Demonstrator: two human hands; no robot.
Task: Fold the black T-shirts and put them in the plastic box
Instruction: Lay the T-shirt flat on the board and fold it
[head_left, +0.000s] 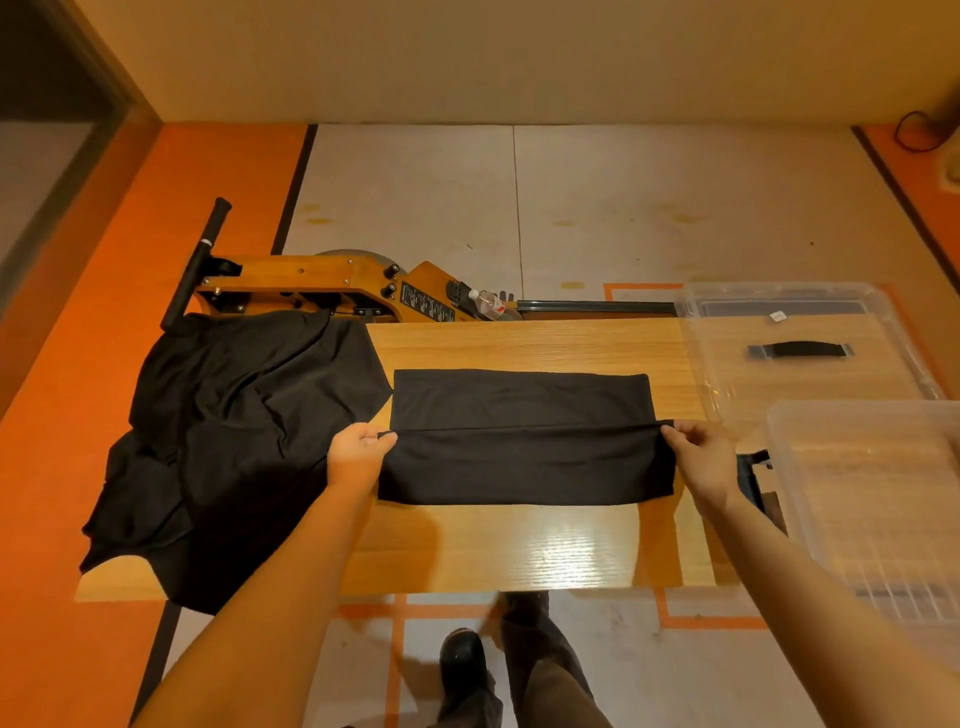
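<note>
- Black T-shirt (519, 441), folded into a long band, lies flat mid-bench (519, 545).
- Left hand (358, 452) fingers pinch its left end; right hand (698, 454) fingers pinch its right end.
- Heap of black T-shirts (234, 431) sits on the left.
- Plastic box (872, 499) stands on the right, its lid (800, 338) behind it.

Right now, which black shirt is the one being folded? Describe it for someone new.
On the wooden table, look at the centre. The folded T-shirt is a flat, neat rectangle with both hands pinching its ends, unlike the crumpled black pile draped over the table's left edge.
</note>
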